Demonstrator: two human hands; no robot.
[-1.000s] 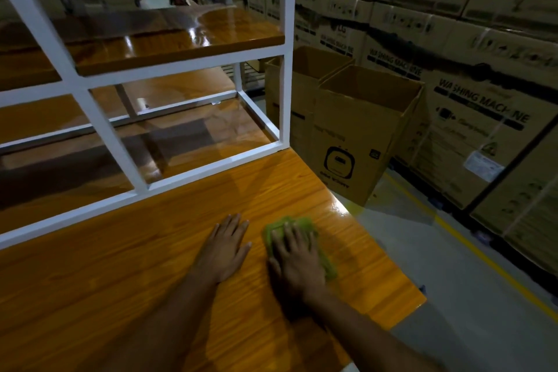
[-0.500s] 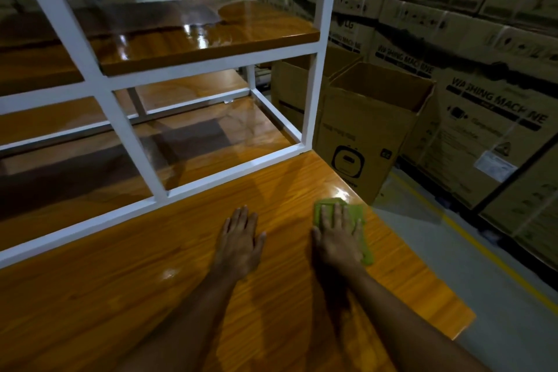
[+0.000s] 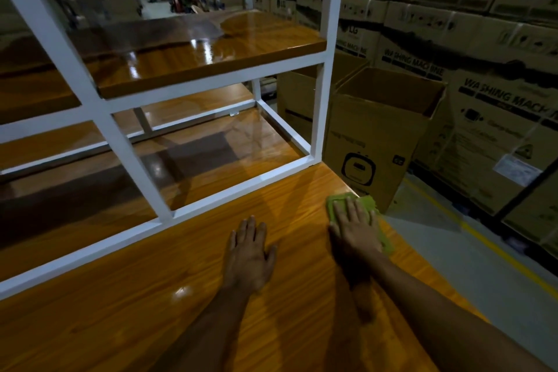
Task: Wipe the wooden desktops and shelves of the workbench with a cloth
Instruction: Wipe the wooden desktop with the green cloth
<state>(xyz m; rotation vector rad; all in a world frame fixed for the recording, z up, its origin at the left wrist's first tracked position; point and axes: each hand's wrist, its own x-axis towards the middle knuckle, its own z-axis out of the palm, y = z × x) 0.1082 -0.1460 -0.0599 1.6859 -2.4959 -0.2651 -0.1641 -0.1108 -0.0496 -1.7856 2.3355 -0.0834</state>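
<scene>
Wooden desktop (image 3: 136,326), lower frame, dim warehouse. My right hand (image 3: 354,232) presses the green cloth (image 3: 336,200) flat at the desktop's right edge, fingers straight, close together. Left hand (image 3: 249,257) rests flat, empty, fingers straight. Step, I judge: wiping the desktop. Next stroke should run leftward under even pressure.

The shiny brown wooden desktop (image 3: 151,326) has a green cloth (image 3: 336,201) lying flat on it, under the right hand (image 3: 354,232) and close to the desktop's right edge. The left hand (image 3: 249,257) lies flat on the bare wood just beside the right hand. Past the fingertips of both hands, a white metal frame (image 3: 241,190) stands on the wood.
</scene>
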